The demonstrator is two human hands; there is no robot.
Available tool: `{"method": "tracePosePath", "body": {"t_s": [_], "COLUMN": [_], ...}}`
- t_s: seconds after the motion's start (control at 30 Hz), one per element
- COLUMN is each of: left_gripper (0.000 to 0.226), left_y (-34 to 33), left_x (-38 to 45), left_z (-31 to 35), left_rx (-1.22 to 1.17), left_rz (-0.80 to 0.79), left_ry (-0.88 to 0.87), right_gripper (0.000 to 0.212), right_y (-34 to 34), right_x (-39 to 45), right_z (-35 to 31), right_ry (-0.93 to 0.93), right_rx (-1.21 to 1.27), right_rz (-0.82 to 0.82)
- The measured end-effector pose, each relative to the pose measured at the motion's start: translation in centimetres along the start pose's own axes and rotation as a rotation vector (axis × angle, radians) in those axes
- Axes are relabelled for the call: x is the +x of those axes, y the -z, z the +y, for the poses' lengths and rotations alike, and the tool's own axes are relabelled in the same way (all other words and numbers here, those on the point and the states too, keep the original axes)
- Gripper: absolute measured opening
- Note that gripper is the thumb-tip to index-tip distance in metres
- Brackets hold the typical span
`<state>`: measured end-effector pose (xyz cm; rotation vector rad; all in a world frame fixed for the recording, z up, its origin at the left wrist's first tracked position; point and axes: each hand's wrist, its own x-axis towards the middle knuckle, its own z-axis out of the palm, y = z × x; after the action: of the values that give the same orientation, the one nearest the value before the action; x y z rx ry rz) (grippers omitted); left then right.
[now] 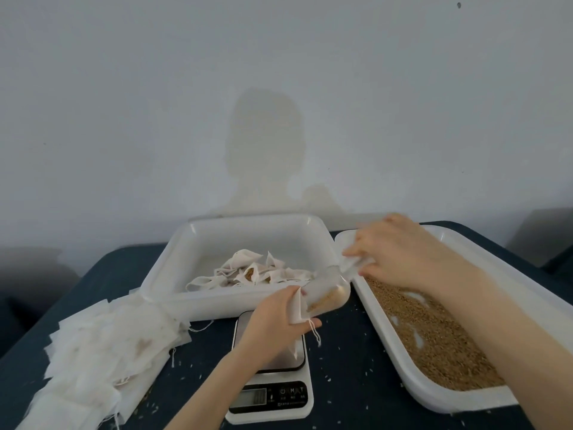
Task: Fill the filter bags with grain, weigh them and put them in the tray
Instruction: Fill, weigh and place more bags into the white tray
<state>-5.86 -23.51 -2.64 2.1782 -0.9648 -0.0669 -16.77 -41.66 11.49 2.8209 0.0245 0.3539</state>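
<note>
Dark worktop (350, 361) with a scale (273, 373) in the middle: left hand (276, 321) pinches a filter bag (297, 308) above it, right hand (393, 246) grips a scoop (328, 287) just beyond.

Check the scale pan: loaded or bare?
Bare as far as visible: the scale pan shows only metal, though the left hand holding the filter bag hides part of it.

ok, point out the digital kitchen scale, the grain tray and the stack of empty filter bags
white digital kitchen scale (269, 398): head view, display panel
white plastic grain tray (459, 400): head view, near rim
stack of empty white filter bags (102, 346): head view, top sheets
</note>
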Motion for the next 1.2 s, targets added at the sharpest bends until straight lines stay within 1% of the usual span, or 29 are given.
{"method": "tracePosePath", "body": {"t_s": [0.07, 0.13, 0.2, 0.27, 0.33, 0.43, 0.5, 0.57, 0.63, 0.7, 0.77, 0.8, 0.9, 1.0, 1.07, 1.13, 1.2], "left_gripper": [0.039, 0.034, 0.031, 0.029, 0.031, 0.031, 0.029, 0.028, 0.035, 0.041, 0.040, 0.035, 0.019, 0.013, 0.013, 0.017, 0.020], "left_y": [-0.2, -0.1, 0.0, 0.0, -0.1, 0.1, 0.3, 0.7, 1.2, 1.7, 2.0, 2.0, 1.9, 1.5, 1.2, 0.7, 0.2], "left_x": [0.1, 0.1, 0.1, 0.1, 0.1, 0.1, 0.2, 0.3, 0.6, 0.7, 1.0, 1.1, 1.2, 1.5, 1.9, 2.3, 2.1], "left_z": [0.1, 0.2, 0.2, 0.2, 0.2, 0.1, -0.1, -0.4, -0.7, -0.8, -0.7, -0.5, 0.1, 0.5, 0.8, 0.9, 0.5], "left_rx": [-0.139, -0.255, -0.307, -0.299, -0.304, -0.309, -0.301, -0.265, -0.224, -0.241, -0.277, -0.291, -0.338, -0.302, -0.221, -0.117, -0.173], "left_rz": [0.037, 0.064, 0.076, 0.088, 0.092, 0.074, 0.079, 0.103, 0.122, 0.125, 0.124, 0.124, 0.126, 0.126, 0.117, 0.113, 0.133], "left_ry": [0.045, 0.081, 0.078, 0.072, 0.086, 0.099, 0.088, 0.069, 0.053, 0.057, 0.059, 0.055, 0.058, 0.046, 0.044, 0.045, 0.073], "right_gripper": [0.028, 0.025, 0.030, 0.038, 0.043, 0.041, 0.033, 0.025, 0.028, 0.034, 0.034, 0.033, 0.028, 0.016, 0.019, 0.024, 0.031], "right_y": [1.0, 1.6, 2.1, 2.5, 2.7, 2.7, 2.4, 1.7, 0.7, -0.7, -2.5, -3.5, -6.6, -9.0, -10.2, -11.2, -12.1], "right_x": [0.8, 1.3, 1.7, 2.1, 2.4, 2.4, 2.1, 1.6, 0.9, -0.2, -1.7, -2.5, -4.8, -6.5, -7.5, -8.1, -8.0], "right_z": [-1.5, -2.9, -4.0, -4.6, -5.0, -5.0, -4.2, -3.0, -1.7, -0.5, 0.9, 1.6, 3.8, 5.3, 6.0, 6.3, 6.4], "right_ry": [0.065, 0.087, 0.093, 0.101, 0.098, 0.078, 0.041, 0.004, -0.046, -0.100, -0.156, -0.189, -0.315, -0.477, -0.578, -0.667, -0.741], "right_rx": [-0.178, -0.318, -0.408, -0.441, -0.459, -0.456, -0.414, -0.313, -0.196, -0.052, 0.074, 0.114, 0.156, 0.201, 0.245, 0.255, 0.266], "right_rz": [0.092, 0.156, 0.172, 0.173, 0.187, 0.175, 0.139, 0.096, 0.020, -0.060, -0.120, -0.148, -0.204, -0.224, -0.227, -0.255, -0.362]}}
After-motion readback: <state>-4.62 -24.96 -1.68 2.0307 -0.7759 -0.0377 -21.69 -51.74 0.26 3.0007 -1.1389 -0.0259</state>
